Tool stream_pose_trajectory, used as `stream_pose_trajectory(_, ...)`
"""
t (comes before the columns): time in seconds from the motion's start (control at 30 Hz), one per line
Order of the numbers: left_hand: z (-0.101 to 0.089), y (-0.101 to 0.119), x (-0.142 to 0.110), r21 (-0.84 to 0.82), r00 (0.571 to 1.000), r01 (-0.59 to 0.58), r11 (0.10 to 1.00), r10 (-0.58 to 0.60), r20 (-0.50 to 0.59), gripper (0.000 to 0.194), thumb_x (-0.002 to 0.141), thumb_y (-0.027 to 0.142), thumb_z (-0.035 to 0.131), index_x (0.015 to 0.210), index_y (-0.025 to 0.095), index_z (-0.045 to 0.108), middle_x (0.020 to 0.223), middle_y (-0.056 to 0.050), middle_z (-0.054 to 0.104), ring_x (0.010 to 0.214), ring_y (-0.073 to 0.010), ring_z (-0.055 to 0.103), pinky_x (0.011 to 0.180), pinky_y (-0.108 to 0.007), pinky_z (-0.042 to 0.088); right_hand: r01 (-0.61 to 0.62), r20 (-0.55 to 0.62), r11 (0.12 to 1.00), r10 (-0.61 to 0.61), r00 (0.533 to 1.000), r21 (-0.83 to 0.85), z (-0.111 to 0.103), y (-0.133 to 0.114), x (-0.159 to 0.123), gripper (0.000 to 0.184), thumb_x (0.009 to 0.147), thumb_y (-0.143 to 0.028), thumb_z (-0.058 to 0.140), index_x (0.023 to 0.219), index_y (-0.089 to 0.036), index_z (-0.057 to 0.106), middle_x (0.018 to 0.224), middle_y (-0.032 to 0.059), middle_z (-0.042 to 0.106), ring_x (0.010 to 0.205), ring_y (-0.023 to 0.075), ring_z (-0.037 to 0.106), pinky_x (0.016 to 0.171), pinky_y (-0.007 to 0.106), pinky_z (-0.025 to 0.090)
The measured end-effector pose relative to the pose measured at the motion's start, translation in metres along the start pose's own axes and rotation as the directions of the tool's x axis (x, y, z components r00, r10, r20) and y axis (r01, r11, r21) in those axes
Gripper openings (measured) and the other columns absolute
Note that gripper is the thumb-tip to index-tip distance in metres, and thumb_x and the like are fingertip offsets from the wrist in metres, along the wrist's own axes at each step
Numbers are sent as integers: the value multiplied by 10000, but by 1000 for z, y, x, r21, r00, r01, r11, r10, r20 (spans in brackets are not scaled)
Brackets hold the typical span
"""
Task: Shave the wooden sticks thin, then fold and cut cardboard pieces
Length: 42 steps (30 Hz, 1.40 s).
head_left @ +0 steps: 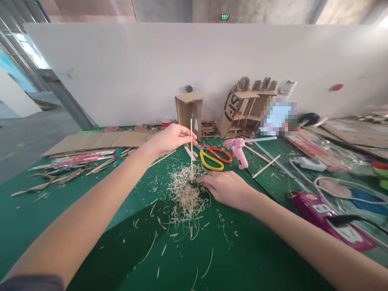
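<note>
My left hand [174, 139] pinches a thin wooden stick [191, 157] near its upper part and keeps it upright. The stick's lower end stands in a heap of pale wood shavings [188, 200] on the green tabletop. Low beside that end is my right hand [227, 188], its fingers pressed together at the heap's edge. Whatever its fingertips grip is hidden; a dark patch shows just under them. Right behind the hands lie scissors [214, 159] with one yellow and one orange-red handle. A pink glue gun [239, 153] stands to their right.
Cardboard boxes [189, 101] and a cardboard shelf [242, 111] stand against the white partition [136, 72]. Flat cardboard [100, 141] and wrapped sticks [85, 157] lie left. At right are a magenta power strip [333, 222], cables and plastic packs [330, 151].
</note>
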<state>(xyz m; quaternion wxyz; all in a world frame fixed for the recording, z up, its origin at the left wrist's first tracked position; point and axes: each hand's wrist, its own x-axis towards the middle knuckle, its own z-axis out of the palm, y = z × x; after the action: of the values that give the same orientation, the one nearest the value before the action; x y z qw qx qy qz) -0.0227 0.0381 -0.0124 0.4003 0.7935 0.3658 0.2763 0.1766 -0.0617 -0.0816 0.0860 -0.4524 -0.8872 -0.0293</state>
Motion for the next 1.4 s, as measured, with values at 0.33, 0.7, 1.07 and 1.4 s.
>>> stream_pose_trajectory(0.33, 1, 21, -4, -85, 987, 6, 996, -19, -158, 132, 842, 214, 554, 907, 115, 612, 973, -110, 699, 880, -135, 626, 832, -281, 467, -46, 10, 999, 46, 999, -18, -28, 7, -40, 293, 916, -269, 398, 1123, -245, 602, 901, 28, 656, 643, 115, 546, 518, 272, 232)
stream_pose_trajectory(0.7, 0, -4, 1, 354, 998, 8, 935, -31, 59, 308, 785, 443, 597, 864, 150, 645, 715, -58, 662, 613, -130, 567, 575, -264, 402, -103, 24, 994, 102, 994, 26, -9, 6, -48, 264, 942, -300, 376, 1072, -256, 602, 921, 11, 656, 713, 139, 597, 564, 267, 320)
stream_pose_trajectory(1.07, -32, -49, -3, 844, 973, 114, 525, -232, 13, 187, 714, 229, 537, 535, 174, 538, 556, -58, 546, 480, -147, 430, 505, -285, 244, -97, -58, 980, 109, 992, 171, 6, 10, -52, 271, 932, -282, 384, 1067, -243, 616, 928, 34, 669, 781, 146, 618, 689, 269, 438)
stream_pose_trajectory(1.4, -27, -52, -4, 834, 977, 128, 537, -211, -14, 180, 717, 219, 531, 542, 181, 528, 583, -71, 582, 561, -185, 539, 544, -300, 340, -100, -48, 978, 111, 993, 185, 4, 10, -53, 261, 924, -281, 401, 1058, -240, 621, 933, 39, 679, 801, 156, 630, 704, 283, 460)
